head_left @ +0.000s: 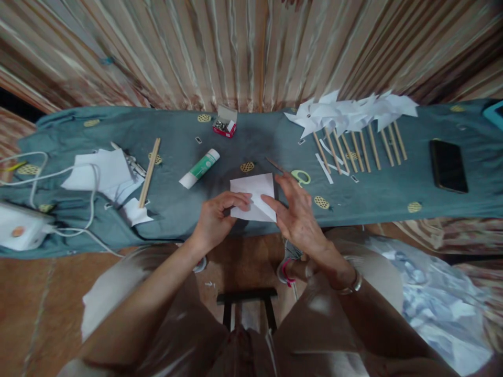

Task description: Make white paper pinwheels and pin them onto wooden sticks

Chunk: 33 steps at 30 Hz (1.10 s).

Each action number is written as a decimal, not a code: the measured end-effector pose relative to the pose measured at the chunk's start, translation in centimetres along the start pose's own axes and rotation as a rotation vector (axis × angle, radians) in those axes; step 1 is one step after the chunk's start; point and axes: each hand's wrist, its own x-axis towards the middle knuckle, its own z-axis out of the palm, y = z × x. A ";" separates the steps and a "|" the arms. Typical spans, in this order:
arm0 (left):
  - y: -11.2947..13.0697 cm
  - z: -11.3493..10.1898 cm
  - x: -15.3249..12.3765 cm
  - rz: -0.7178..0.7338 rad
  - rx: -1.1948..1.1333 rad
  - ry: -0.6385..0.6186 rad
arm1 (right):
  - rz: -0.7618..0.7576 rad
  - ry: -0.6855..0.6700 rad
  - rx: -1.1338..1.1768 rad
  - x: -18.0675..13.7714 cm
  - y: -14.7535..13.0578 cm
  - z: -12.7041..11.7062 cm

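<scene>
A small white sheet of paper (pixel 255 183) with a crease across it is in front of me at the table's near edge. My left hand (pixel 220 214) pinches its left side, the thumb on top. My right hand (pixel 296 209) is at its right side, with the thumb pressed on the paper and the other fingers extended around the edge. Scissors (pixel 301 177) with a pale green handle lie just beyond my right fingers, which hide part of them. A green and white glue stick (pixel 200 168) lies to the left, near an open red box (pixel 225 127) of small metal pieces.
Several paper pinwheels (pixel 353 112) on wooden sticks lie at the back right, beside paper strips (pixel 324 167) and a black phone (pixel 448 166). At left are paper sheets (pixel 102 170), wooden sticks (pixel 150 173) and a white power strip (pixel 23 225) with cables. A plastic bag (pixel 436 303) is at lower right.
</scene>
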 end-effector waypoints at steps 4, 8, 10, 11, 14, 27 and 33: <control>-0.4 -0.2 -1.0 0.107 0.205 -0.076 | -0.103 0.014 -0.001 -0.1 -0.3 0.1; -0.2 -0.6 -1.8 0.297 0.608 -0.165 | -0.164 -0.065 0.024 -0.4 -0.6 0.2; 0.1 -0.9 -2.2 0.324 0.728 -0.197 | -0.175 -0.106 0.066 -0.5 -0.8 0.2; 0.2 -1.0 -2.4 0.323 0.758 -0.210 | -0.174 -0.122 0.093 -0.5 -0.9 0.1; 0.3 -1.2 -3.0 0.287 0.749 -0.230 | -0.101 -0.154 0.214 -0.4 -1.1 0.0; -0.3 -0.9 -2.8 -0.035 0.475 -0.091 | 0.283 -0.049 0.521 1.9 -0.3 2.1; -0.3 -1.1 -2.3 -0.115 0.477 -0.070 | 0.347 -0.030 0.484 2.8 -0.4 2.9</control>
